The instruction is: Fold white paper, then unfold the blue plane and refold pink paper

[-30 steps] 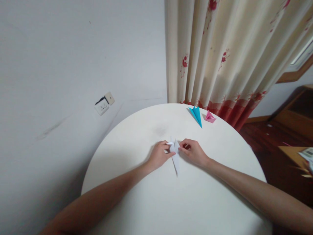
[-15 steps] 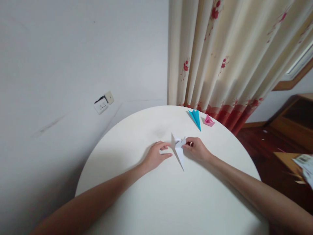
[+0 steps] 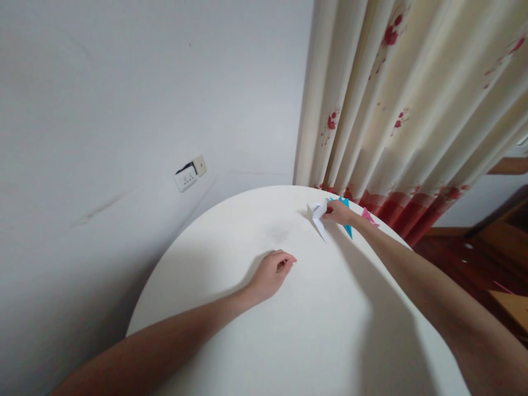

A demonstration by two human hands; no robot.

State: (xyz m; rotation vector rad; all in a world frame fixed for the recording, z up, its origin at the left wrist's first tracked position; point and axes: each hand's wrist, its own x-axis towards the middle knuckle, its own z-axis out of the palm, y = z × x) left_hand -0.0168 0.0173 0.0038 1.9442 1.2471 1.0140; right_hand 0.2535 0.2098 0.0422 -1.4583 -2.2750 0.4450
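Observation:
My right hand (image 3: 339, 212) reaches to the far side of the round white table. Its fingers are closed on the right side of a white folded-paper crane (image 3: 317, 216) with pointed wings. Partly behind that hand lies a blue folded paper plane (image 3: 346, 204). A pink folded-paper piece (image 3: 368, 216) sits just past my right wrist, partly covered by the forearm. My left hand (image 3: 272, 274) rests near the table's middle, thumb and fingertips drawn together, with nothing visible in them.
The white table (image 3: 247, 220) has a curved edge close to a pale wall. A floral curtain (image 3: 363, 110) hangs behind it. A power socket (image 3: 186, 179) is on the wall at left. Wooden furniture (image 3: 509, 308) stands at the lower right.
My right hand has carried the white paper crane away from me to beside the blue plane. My left hand has stayed near the middle, its fingers now closed. The view has shifted slightly.

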